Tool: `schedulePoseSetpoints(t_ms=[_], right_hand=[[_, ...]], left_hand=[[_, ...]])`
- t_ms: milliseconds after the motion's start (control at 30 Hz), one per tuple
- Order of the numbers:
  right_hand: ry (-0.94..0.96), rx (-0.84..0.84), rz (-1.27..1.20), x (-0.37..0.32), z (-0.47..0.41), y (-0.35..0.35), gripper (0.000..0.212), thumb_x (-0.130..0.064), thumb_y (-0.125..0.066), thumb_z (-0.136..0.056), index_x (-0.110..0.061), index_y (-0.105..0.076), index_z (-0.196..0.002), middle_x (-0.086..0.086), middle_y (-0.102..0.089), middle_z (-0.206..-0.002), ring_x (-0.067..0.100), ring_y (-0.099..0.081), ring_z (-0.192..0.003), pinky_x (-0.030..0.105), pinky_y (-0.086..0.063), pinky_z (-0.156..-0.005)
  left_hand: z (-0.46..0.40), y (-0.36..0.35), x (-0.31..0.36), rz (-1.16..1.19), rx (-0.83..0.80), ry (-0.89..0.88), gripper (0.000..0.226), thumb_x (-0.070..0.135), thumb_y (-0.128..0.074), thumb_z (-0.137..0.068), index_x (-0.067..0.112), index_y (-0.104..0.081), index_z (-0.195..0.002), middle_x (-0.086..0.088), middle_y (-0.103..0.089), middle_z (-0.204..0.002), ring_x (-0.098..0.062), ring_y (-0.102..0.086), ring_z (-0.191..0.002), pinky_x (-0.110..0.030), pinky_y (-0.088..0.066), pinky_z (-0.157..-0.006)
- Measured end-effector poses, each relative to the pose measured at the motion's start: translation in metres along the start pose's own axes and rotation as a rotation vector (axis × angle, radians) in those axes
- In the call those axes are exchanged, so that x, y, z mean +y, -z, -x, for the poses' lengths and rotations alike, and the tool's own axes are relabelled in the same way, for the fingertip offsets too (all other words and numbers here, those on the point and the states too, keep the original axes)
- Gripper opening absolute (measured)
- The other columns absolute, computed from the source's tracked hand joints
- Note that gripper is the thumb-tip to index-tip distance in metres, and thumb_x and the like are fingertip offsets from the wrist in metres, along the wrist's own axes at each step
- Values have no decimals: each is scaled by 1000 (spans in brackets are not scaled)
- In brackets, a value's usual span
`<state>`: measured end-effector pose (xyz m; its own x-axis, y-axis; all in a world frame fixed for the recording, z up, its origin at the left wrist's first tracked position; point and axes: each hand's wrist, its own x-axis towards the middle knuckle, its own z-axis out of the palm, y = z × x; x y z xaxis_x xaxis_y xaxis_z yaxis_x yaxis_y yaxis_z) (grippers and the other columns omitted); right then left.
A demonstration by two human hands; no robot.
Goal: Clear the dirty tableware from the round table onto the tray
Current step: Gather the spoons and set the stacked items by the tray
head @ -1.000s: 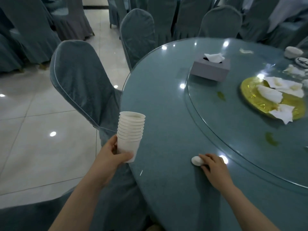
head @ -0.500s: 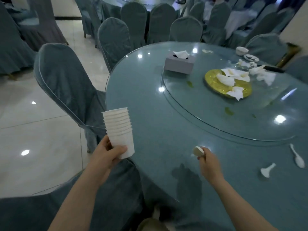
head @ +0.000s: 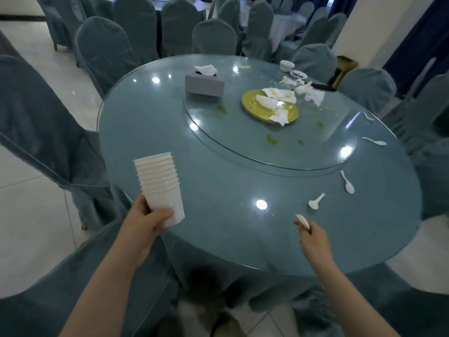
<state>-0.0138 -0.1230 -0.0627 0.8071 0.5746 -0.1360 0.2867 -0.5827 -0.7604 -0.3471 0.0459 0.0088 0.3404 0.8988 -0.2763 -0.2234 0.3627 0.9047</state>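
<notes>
Both hands hold tableware: the left hand (head: 143,222) grips a stack of white cups (head: 160,186) at 8 o'clock off the counter (head: 218,190) edge, the right hand (head: 313,235) pinches white spoons (head: 303,220) at 5 o'clock. On the glass turntable (head: 243,132) sit a tissue box (head: 204,82) at 11 and a yellow plate (head: 252,103) with crumpled napkins (head: 274,103). Loose spoons (head: 316,201) lie at 3 to 4 o'clock.

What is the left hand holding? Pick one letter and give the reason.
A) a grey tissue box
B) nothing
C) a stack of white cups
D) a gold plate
C: the left hand grips a stack of white cups beside the round table; the tissue box and gold plate sit on the table's glass turntable.
</notes>
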Motion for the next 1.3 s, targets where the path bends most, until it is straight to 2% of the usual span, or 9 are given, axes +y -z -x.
schedulePoseSetpoints(t_ms=[167, 300, 400, 633, 767, 867, 1067, 1167, 1300], right_hand=[[-20, -8, 28, 21, -7, 27, 22, -22, -45, -98, -7, -61, -95, 7, -54, -72, 18, -44, -60, 31, -34, -54], [-2, -31, 50, 38, -31, 51, 15, -6, -38, -92, -18, -48, -94, 3, -49, -71, 20, -44, -61, 31, -33, -51], [-32, -98, 127, 56, -62, 66, 15, -11, -39, -92, -24, -39, -99, 5, -51, -72, 20, -46, -58, 29, -33, -48], [47, -264, 345, 89, -165, 98, 19, -26, -39, -95, -25, -33, -77, 2, -51, -68, 20, -43, -58, 33, -32, -53], [233, -352, 472, 87, -218, 107, 22, -21, -53, -91, -29, -44, -72, -3, -53, -79, 18, -48, -68, 32, -36, -59], [387, -432, 588, 80, -248, 104, 4, -19, -61, -85, -20, -65, -85, -4, -53, -85, 20, -55, -82, 28, -35, -64], [558, -683, 695, 70, -266, 81, 44, -23, -64, -85, -32, -56, -127, -3, -62, -100, 20, -57, -101, 30, -45, -81], [692, -706, 772, 76, -267, 72, 33, -22, -60, -85, -32, -66, -116, 2, -63, -108, 25, -55, -106, 30, -43, -83], [784, -607, 774, 87, -273, 73, 26, -22, -57, -85, -32, -72, -104, -3, -55, -93, 24, -50, -99, 28, -41, -78]], left_hand=[[-1, -37, -12, -35, -63, 19, 51, 2, -67, -68, 26, -55, -111, -2, -64, -110, -23, -60, -101, -43, -45, -89], [-13, -69, -31, -75, -50, 20, 43, -8, -58, -84, 26, -54, -111, 1, -65, -109, -16, -63, -99, -31, -50, -78], [-24, -96, -48, -101, -16, 14, 43, -8, -58, -84, 29, -54, -107, 2, -65, -109, -17, -62, -102, -33, -49, -79], [-44, -174, -80, -107, 62, 17, 49, 0, -70, -75, 29, -56, -110, 3, -67, -109, -14, -64, -101, -29, -50, -77], [-55, -212, -98, -120, 116, 27, 52, -5, -65, -80, 18, -52, -125, -5, -65, -116, -19, -62, -106, -31, -50, -81], [-63, -235, -105, -134, 142, 25, 48, -9, -61, -82, 19, -52, -120, -5, -65, -114, -17, -63, -101, -29, -49, -77], [-75, -270, -114, -171, 185, 27, 51, 9, -67, -57, 27, -57, -104, 7, -69, -98, -10, -64, -92, -27, -48, -74], [-82, -281, -118, -184, 181, 31, 53, 9, -67, -57, 26, -57, -105, 5, -68, -103, -11, -63, -95, -28, -49, -77], [-93, -293, -119, -205, 177, 37, 56, 9, -69, -58, 27, -57, -109, 3, -68, -109, -13, -63, -101, -31, -49, -83]])
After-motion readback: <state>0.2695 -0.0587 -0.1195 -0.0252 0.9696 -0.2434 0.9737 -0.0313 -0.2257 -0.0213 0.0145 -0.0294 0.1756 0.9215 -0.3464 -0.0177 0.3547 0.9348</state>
